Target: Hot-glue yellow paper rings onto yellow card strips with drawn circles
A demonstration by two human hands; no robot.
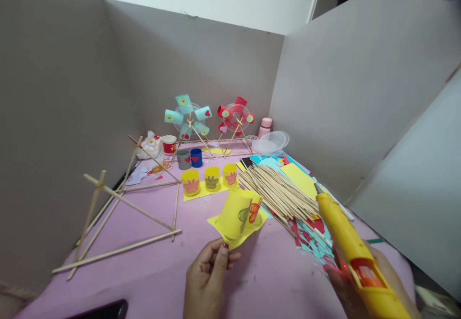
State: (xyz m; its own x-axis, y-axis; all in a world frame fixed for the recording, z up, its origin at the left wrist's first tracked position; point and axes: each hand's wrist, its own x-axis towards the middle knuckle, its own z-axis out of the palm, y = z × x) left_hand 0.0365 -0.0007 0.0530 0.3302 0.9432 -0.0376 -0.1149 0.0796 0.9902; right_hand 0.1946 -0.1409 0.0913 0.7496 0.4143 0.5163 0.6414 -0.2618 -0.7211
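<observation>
so the left hand [211, 273] is pinching the near corner of a small yellow sheet [234, 243], thumb and fingers together on it, with a wide yellow tube [230, 216] sitting on that sheet. the whole lot is tilting over the middle of the worktop [270, 271], with the tube's axis leaning up and a bit right. can't really tell if the sheet is touching the worktop.

the right hand [347, 292] is wrapping its grip around a yellow glue gun [345, 235], though some fingers are hiding behind it. the gun is running slantwise from the near right corner, its nozzle [317, 189] pointing toward the far edge, not at the tube. the tube is lying left of the nozzle, clearly apart from it, and the left hand is the nearer one.

what's crowding that side: a heap of wooden sticks [281, 189] is spreading behind the tube and over toward the nozzle, and paper scraps [313, 244] are lying between the hands, nearer the right one. just beyond the tube, three small yellow tubes [212, 179] are standing in a row on a yellow strip [188, 197]. a stick frame [118, 251] is taking up the left edge, and two paper wheels, light blue [184, 103] and red [240, 102], are standing by the far edge.
</observation>
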